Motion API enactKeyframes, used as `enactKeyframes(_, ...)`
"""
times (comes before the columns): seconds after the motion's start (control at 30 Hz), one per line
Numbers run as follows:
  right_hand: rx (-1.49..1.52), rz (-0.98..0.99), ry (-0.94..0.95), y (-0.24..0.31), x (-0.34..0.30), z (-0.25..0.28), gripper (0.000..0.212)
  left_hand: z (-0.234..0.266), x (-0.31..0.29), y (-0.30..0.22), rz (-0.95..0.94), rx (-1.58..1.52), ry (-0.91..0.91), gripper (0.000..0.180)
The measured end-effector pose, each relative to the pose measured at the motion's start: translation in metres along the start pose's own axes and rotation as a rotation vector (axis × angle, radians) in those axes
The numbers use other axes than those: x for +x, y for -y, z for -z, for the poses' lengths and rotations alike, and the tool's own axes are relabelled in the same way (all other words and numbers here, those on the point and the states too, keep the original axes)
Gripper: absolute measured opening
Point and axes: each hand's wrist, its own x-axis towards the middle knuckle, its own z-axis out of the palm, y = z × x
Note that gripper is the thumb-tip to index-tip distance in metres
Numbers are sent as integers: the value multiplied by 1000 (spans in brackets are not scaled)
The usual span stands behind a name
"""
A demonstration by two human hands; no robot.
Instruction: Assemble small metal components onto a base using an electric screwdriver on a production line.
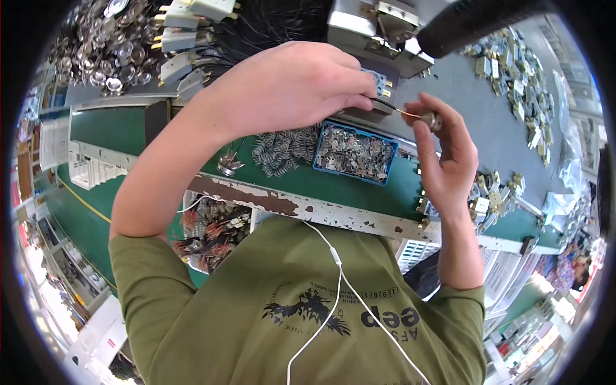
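Note:
My left hand (308, 83) reaches over the bench with thumb and fingers pinched on a black wire (383, 102). The wire's bare copper end points right, to a small round metal part (432, 120) that my right hand (448, 151) grips between thumb and fingertips. Whether the copper touches the part or enters it, I cannot make out. Just below the hands is a blue tray (317, 162) of small metal pieces. A heap of coil springs (282, 151) lies to its left. Behind my left fingers, a pale block with brass-coloured contacts (378, 82) is partly hidden.
A metal fixture (378, 38) stands at the back, with a thick black tube (481, 25) beside it. Round metal caps (112, 48), pale plug bodies (179, 38) and black cables (276, 25) pile up at far left. Small assemblies lie at right (520, 90) and near right (494, 202).

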Motion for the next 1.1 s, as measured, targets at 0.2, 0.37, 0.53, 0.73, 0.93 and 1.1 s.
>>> enactKeyframes(0.2,607,-64,-201,17,22,-37,33,-25,-19,8,58,-158,-64,13)
enactKeyframes(0.37,528,-260,136,21,29,-13,27,-8,-23,10,-6,231,-34,13)
enactKeyframes(0.53,290,-369,470,32,51,-3,26,-6,-27,3,-61,302,-46,11)
enactKeyframes(0.73,319,-252,54,37,8,-32,36,-20,-32,0,-26,185,-146,22)
enactKeyframes(0.93,197,-461,474,31,31,-12,36,-22,-27,-4,-9,248,-106,27)
enactKeyframes(1.1,319,-342,179,27,22,-26,31,-23,-25,-1,-51,255,-201,26)
